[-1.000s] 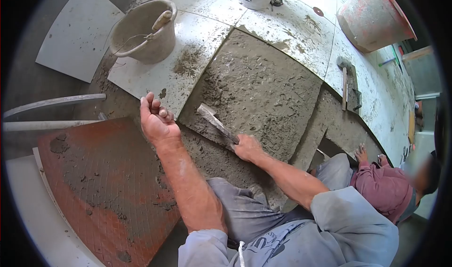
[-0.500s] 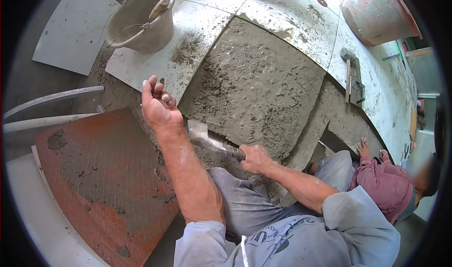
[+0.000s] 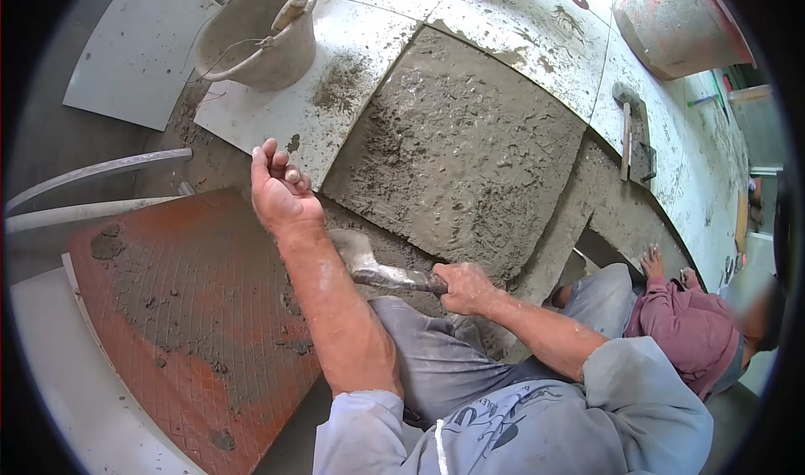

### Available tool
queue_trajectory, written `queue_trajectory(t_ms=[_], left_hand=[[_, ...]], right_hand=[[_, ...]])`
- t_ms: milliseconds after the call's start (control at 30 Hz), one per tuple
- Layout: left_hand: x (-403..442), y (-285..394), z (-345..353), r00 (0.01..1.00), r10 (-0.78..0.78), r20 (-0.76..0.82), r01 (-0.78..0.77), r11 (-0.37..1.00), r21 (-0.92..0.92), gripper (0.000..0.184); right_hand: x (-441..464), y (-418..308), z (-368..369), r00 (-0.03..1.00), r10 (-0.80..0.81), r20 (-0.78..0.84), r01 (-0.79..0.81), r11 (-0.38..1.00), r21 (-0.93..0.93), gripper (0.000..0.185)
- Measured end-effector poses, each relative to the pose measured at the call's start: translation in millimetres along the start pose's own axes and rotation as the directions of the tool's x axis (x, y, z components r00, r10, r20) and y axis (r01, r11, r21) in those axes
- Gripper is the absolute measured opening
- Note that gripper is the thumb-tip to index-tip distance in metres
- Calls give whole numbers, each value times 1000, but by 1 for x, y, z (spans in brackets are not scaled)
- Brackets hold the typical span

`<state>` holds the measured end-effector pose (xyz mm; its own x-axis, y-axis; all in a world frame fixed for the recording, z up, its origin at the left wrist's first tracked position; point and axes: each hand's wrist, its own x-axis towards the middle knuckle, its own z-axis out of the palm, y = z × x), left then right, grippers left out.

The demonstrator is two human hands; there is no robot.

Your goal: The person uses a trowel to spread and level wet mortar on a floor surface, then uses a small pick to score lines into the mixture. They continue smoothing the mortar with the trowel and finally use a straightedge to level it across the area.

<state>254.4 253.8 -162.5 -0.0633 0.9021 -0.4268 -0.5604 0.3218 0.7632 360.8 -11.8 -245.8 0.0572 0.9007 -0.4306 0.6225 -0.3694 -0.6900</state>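
Held the trowel (image 3: 381, 275) right there near the centre of the frame, clamped by its handle in the right hand (image 3: 470, 289), fingers wrapped tight. Pointed the blade leftward, just below the near edge of the mortar bed (image 3: 478, 148) and, in this view, right beside the left forearm (image 3: 323, 286). Could not tell touching from apart between blade and the rough ground (image 3: 401, 254) under it. Raised the left hand (image 3: 285, 190), palm up, fingers apart from the thumb and loosely curled, gripping nothing, between the bucket (image 3: 289, 64) at upper left and the red ribbed slab (image 3: 189, 391), smeared with mortar, at lower left.

Looked like a spreading or trimming step: had the bed across the middle of the frame, bordered by white tiles (image 3: 360, 43) on its upper sides, fairly level yet pitted and lumpy. Called, by the look of it, for a firm grip, a low blade angle and light strokes along that near edge, clear of the left forearm; needed care, too, against dragging mortar off the lip.

Had a hammer-like tool (image 3: 625, 140) over at the right on the tiles. Had company at lower right: a person in a maroon top (image 3: 683, 328), crouched well apart from the trowel.
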Motion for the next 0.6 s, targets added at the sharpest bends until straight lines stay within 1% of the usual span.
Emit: queue_trajectory(t_ms=[67,100,133,200,267,300,367,400,467,500,567,600], left_hand=[[-1,-1,0,1000,0,10,0,1000,7,21],[-2,0,1,1000,0,13,0,1000,11,21],[-4,0,1,1000,0,15,0,1000,14,21],[-6,3,1,1000,-10,21,10,1000,-1,18],[-6,5,-2,1000,-1,17,1,1000,1,18],[-6,6,-3,1000,12,26,-12,1000,-5,18],[-5,6,-3,1000,6,9,-6,1000,-15,19],[-4,6,-3,1000,-3,-2,3,1000,-10,19],[-3,6,-3,1000,-4,6,4,1000,-4,19],[-3,6,-3,1000,-7,6,7,1000,4,19],[-6,6,-4,1000,-3,12,3,1000,7,19],[-7,7,-3,1000,0,15,0,1000,5,19]], right_hand=[[18,9,12,1000,-1,16,1,1000,-2,23],[29,13,18,989,145,36,-144,988,-48,24],[36,18,22,956,288,52,-283,954,-96,25],[36,14,15,957,277,86,-266,957,-119,28],[24,13,10,978,208,30,-205,974,-93,26],[16,11,6,977,209,36,-205,974,-101,26],[1,5,-4,992,129,-6,-130,990,-60,27],[-1,10,-4,992,129,-13,-129,990,-61,27],[0,25,4,999,27,-42,-28,999,-17,26],[8,32,10,999,29,-45,-29,999,-12,26],[28,37,15,967,249,61,-235,957,-170,29],[27,34,17,967,249,60,-236,958,-165,29]])
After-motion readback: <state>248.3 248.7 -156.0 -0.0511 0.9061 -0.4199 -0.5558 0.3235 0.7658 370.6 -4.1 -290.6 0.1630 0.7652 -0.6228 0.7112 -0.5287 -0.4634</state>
